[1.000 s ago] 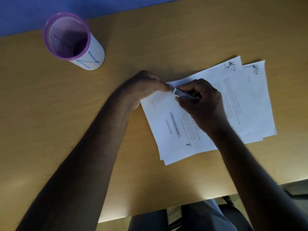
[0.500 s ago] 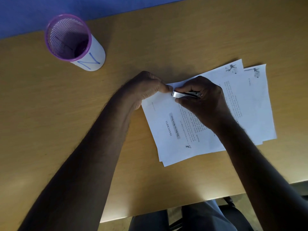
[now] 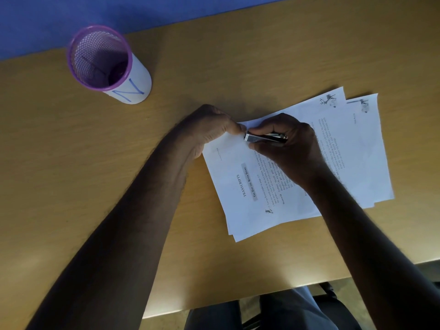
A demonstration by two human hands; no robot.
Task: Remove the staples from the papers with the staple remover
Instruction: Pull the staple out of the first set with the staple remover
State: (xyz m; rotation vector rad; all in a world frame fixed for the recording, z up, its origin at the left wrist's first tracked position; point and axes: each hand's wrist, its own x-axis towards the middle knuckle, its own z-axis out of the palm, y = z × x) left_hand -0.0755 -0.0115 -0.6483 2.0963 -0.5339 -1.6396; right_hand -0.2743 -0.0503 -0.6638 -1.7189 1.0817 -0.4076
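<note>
A stack of printed white papers [image 3: 240,186] lies on the wooden desk [image 3: 71,163], fanned out toward the right. My left hand [image 3: 209,129] pinches the top left corner of the stack between thumb and fingers. My right hand [image 3: 288,148] grips a shiny metal staple remover [image 3: 262,138], held nearly level, with its tip at that same corner, right beside my left fingertips. The staple itself is hidden under the fingers and the tool.
A purple mesh pen cup [image 3: 104,63] wrapped in white paper marked "N" stands at the back left. A blue surface [image 3: 119,10] borders the desk's far edge. The near desk edge [image 3: 238,303] runs just above my lap and a chair.
The staple remover has turned from tilted to nearly level, and its tip has stayed at the papers' corner. My left hand keeps its pinch. The view has shifted slightly.
</note>
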